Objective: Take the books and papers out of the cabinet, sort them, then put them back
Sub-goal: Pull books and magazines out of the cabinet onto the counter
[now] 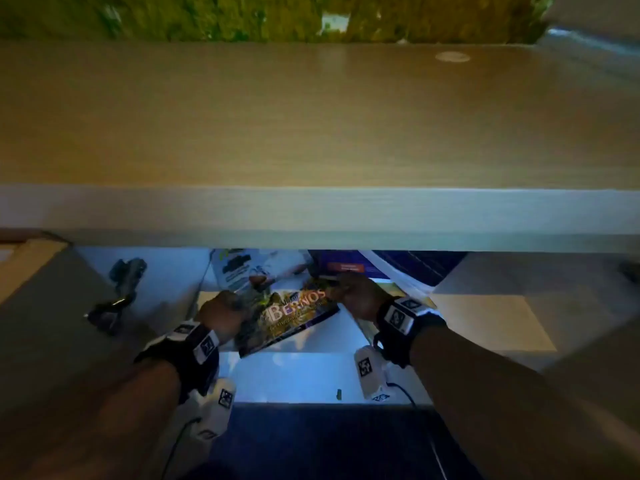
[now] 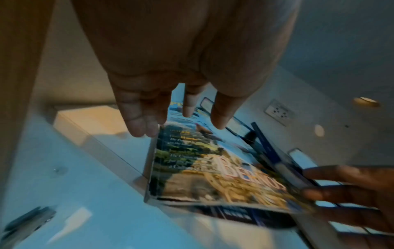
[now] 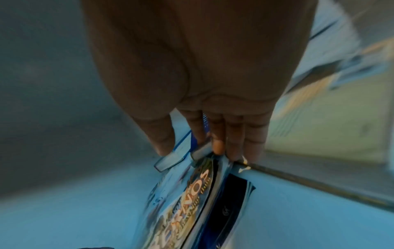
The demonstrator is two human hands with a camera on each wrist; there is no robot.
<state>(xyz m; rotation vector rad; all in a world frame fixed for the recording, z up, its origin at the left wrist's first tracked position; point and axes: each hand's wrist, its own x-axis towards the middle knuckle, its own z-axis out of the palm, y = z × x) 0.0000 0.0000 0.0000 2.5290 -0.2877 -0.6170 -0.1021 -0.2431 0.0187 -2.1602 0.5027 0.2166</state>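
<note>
Inside the cabinet a glossy magazine (image 1: 294, 317) with a gold title lies tilted on top of darker books. My right hand (image 1: 353, 292) pinches its right edge together with a thin book beneath, thumb on one side and fingers (image 3: 234, 144) on the other. In the right wrist view the magazine (image 3: 187, 198) runs down from my right hand (image 3: 198, 151). My left hand (image 2: 181, 124) hangs over the magazine (image 2: 202, 168) with nearly straight fingers (image 2: 145, 128) touching its far corner. A purple book (image 1: 346, 265) and a white brochure (image 1: 242, 268) lie behind.
The wooden cabinet top (image 1: 311, 116) overhangs the shelf and hides its back. The pale shelf floor (image 1: 294, 375) is lit blue. A dark tool-like object (image 1: 117, 299) sits in the left compartment. A wall socket (image 2: 279, 114) shows behind. A dark blue book (image 1: 415, 268) leans at the right.
</note>
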